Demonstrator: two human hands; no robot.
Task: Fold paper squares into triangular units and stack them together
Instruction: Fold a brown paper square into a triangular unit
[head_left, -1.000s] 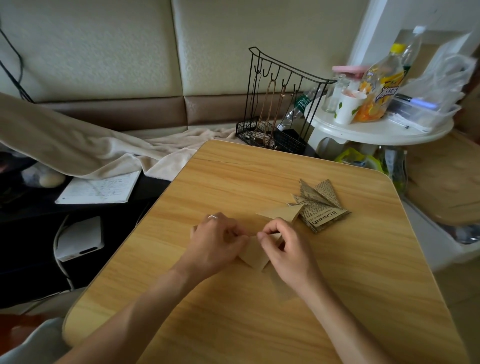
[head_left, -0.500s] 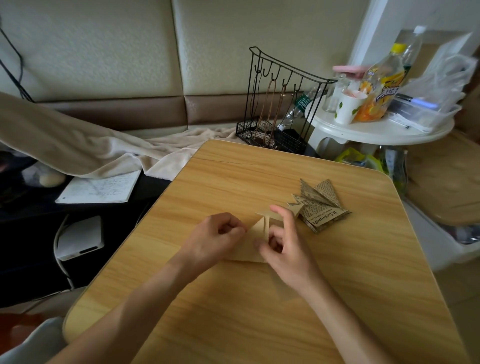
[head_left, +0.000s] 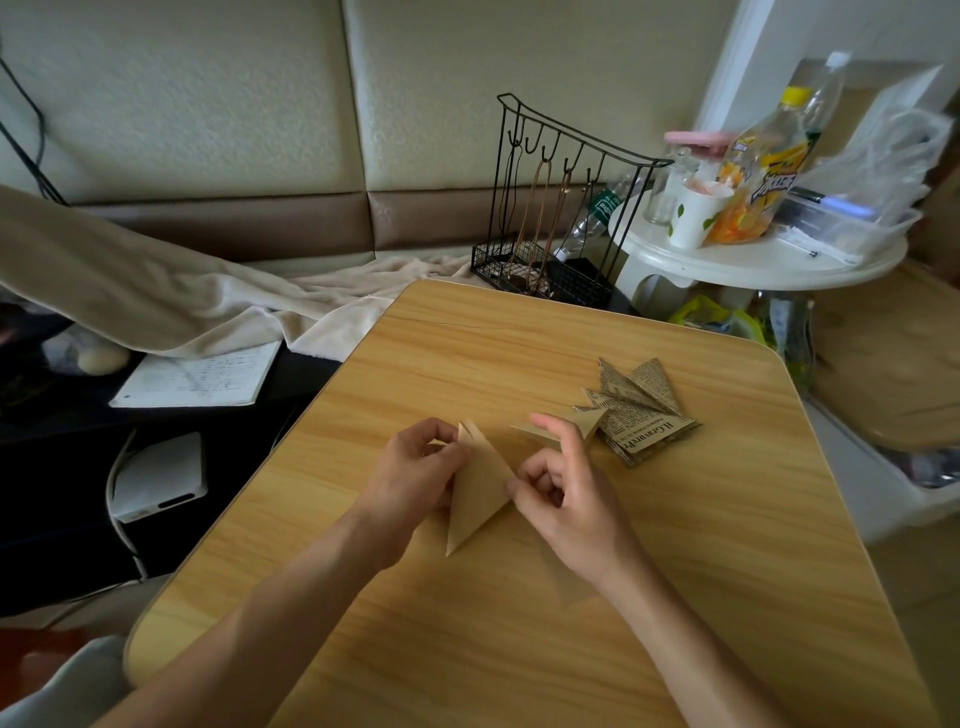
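Brown paper triangle (head_left: 480, 486), creased, tilted; our left hand (head_left: 415, 470) pinches its edge, right hand (head_left: 566, 486) pinches its corner.

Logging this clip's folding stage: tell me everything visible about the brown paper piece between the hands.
The brown paper piece is plain kraft-looking paper folded into a long triangle, with a slit between two flaps at its far tip. It rests on the wooden table, point toward the person. The left hand pinches its left edge; the right hand touches its right corner.
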